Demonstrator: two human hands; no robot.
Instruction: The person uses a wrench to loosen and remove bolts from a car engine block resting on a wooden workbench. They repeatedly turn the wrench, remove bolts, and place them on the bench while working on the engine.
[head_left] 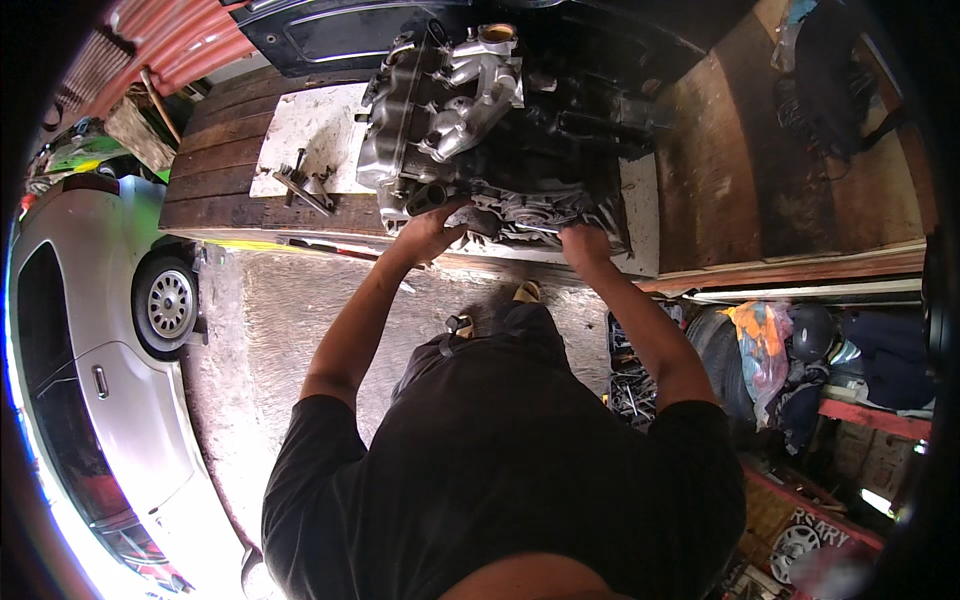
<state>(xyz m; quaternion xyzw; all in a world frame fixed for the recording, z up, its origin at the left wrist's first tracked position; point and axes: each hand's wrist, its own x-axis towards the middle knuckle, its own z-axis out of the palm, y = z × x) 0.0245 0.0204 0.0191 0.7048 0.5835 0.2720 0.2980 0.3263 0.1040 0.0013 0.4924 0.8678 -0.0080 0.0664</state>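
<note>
A car engine (545,155) lies on the wooden bench in front of me, with a silvery ribbed cover (395,125) on its left and a cast metal manifold (480,110) on top. My left hand (428,238) grips the engine's near left corner, thumb and forefinger curved beside a dark rounded part (482,223). At the engine's near face, my right hand (586,246) is closed around a slim shiny tool, seemingly a wrench (538,228). Its tip points left against the metal parts; the rest is hidden in my fingers.
Left of the engine, a white board (300,140) bears several loose metal parts (305,185). A silver car (100,330) stands at the left. Below the bench's right side are a tool tray (632,390), a tire (715,350) and an orange plastic bag (757,335).
</note>
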